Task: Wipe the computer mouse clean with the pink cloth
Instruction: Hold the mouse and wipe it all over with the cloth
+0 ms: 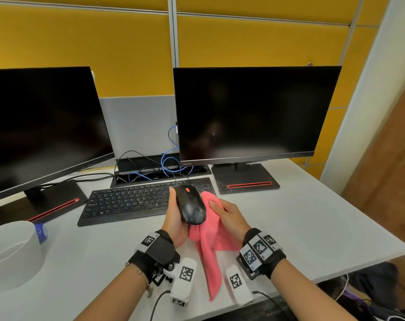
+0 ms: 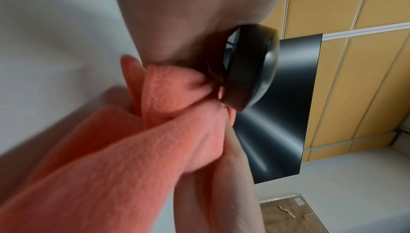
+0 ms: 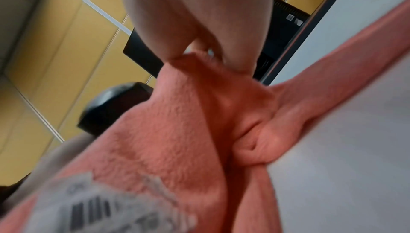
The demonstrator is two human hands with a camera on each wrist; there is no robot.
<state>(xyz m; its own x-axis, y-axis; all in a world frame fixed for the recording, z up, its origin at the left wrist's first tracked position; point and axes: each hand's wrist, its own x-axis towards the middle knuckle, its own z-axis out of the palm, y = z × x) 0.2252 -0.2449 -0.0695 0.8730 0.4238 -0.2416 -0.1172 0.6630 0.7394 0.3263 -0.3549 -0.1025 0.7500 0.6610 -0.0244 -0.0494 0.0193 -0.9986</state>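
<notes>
I have the computer mouse [image 1: 191, 205] lifted off the bench [image 1: 312, 216], cradled in my left hand [image 1: 177, 224] with the fingers curled up around its far side and its top facing me. My right hand [image 1: 227, 215] has a bunch of the pink cloth [image 1: 208, 246] pinched between thumb and fingers, pressed against the mouse's right flank; the rest of the cloth hangs down between my wrists, its tail lying on the bench near the edge closest to me. From my left wrist I can see the cloth gathered under the rear edge of the mouse, touching it. I judge the wiping to be in hand but not finished: the glossy top still shows pale smudges and streaks, and the cloth sits at the side, not over them. The underside I cannot see well enough to say whether it is clean. What I think is left is to pass the cloth over the top and buttons, perhaps the base, then set the mouse down, likely by the keyboard [image 1: 127, 201] just beyond my left hand.
</notes>
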